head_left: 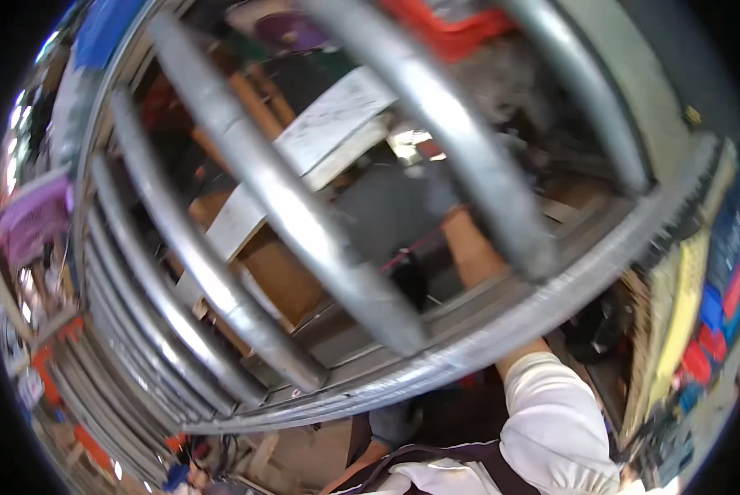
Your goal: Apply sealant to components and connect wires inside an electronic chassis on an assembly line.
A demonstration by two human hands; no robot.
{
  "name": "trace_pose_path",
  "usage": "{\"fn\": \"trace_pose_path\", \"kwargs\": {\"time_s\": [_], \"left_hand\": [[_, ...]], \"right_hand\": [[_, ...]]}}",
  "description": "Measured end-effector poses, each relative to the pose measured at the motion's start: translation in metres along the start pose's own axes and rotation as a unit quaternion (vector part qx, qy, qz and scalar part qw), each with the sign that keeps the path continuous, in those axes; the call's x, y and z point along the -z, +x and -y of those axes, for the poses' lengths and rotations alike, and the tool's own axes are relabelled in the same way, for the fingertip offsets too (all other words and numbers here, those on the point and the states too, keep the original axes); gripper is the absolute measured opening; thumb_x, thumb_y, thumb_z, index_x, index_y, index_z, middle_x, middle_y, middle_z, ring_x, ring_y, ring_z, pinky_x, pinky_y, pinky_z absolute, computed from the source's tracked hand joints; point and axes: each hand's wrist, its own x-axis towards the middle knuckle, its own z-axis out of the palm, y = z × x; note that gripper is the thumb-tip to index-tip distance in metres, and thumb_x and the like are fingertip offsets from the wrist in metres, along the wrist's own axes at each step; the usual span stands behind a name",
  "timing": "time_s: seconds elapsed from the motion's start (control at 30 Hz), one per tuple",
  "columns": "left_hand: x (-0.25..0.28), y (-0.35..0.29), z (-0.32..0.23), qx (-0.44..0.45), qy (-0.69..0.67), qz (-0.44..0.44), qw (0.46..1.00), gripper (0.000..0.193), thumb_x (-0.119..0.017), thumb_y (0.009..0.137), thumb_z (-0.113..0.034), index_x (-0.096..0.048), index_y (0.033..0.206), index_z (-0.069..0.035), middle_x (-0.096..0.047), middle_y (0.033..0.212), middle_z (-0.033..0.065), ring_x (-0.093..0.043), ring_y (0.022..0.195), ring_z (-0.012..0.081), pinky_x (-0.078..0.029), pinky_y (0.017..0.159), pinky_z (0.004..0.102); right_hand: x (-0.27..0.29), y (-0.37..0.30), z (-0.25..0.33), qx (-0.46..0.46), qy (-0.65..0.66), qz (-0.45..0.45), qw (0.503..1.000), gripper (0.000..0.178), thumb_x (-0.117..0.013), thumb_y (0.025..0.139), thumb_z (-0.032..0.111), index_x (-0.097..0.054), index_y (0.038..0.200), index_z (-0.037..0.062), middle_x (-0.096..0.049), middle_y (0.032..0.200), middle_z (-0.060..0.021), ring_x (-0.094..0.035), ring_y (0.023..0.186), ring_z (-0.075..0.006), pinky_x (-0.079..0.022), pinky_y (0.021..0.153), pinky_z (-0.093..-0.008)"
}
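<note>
1. The metal frame (300,210) fills the middle of the picture, spreading from the upper left to the right side.
2. The right arm enters from the lower right, in a white sleeve (547,404). It passes behind the lower rail (502,328), and the bare forearm (473,252) is seen again between two bars, pointing upward and slightly to the left.
3. The right hand (444,191) is at the centre right, behind the bars; it looks greyish and is very blurred. I cannot tell if it is closed on something.
4. The left hand (394,425) seems to be the grey shape at the bottom centre, below the rail, with its forearm slanting down to the left. Its fingers are not clear, so its grip I cannot tell. The two hands are apart.
5. The bars are round, silver-grey and shiny, tilted, and appear closer together toward the lower left.
6. Through the gaps one sees a white sheet (337,124) and a brown panel (283,276).
7. Farther out are a purple basket (32,216) at left and a red container (460,33) at top.
</note>
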Motion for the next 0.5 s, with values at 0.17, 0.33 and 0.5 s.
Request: {"fn": "trace_pose_path", "kwargs": {"time_s": [0.17, 0.33, 0.5], "left_hand": [[-0.004, 0.003, -0.016, 0.024, 0.020, 0.097, 0.995, 0.026, -0.063, 0.069, -0.034, -0.062, 0.087, -0.015, -0.060, 0.088, 0.0056, -0.053, 0.086, 0.0293, -0.038, 0.072, 0.0445], [-0.007, 0.005, -0.016, -0.013, -0.052, 0.100, 0.994, 0.021, -0.067, 0.068, -0.031, -0.065, 0.082, -0.016, -0.060, 0.079, 0.0043, -0.055, 0.079, 0.0269, -0.041, 0.070, 0.0427], [0.010, 0.020, -0.032, -0.024, -0.019, 0.231, 0.972, 0.027, -0.066, 0.071, -0.030, -0.066, 0.092, -0.012, -0.065, 0.087, 0.0089, -0.061, 0.085, 0.0280, -0.048, 0.078, 0.0378]], "right_hand": [[0.060, -0.138, 0.042, -0.169, -0.324, 0.071, 0.928, 0.027, -0.057, 0.078, 0.019, -0.061, 0.101, 0.0057, -0.062, 0.095, -0.0079, -0.058, 0.090, -0.0223, -0.045, 0.081, -0.0325], [0.131, -0.300, 0.114, -0.341, -0.360, 0.138, 0.857, 0.025, -0.056, 0.078, 0.024, -0.065, 0.093, 0.0056, -0.065, 0.095, -0.0109, -0.059, 0.093, -0.0277, -0.045, 0.083, -0.0367], [0.166, -0.422, 0.207, -0.257, -0.362, 0.104, 0.890, 0.024, -0.057, 0.078, 0.026, -0.067, 0.088, 0.0059, -0.066, 0.092, -0.0138, -0.062, 0.090, -0.0311, -0.047, 0.080, -0.0399]]}}
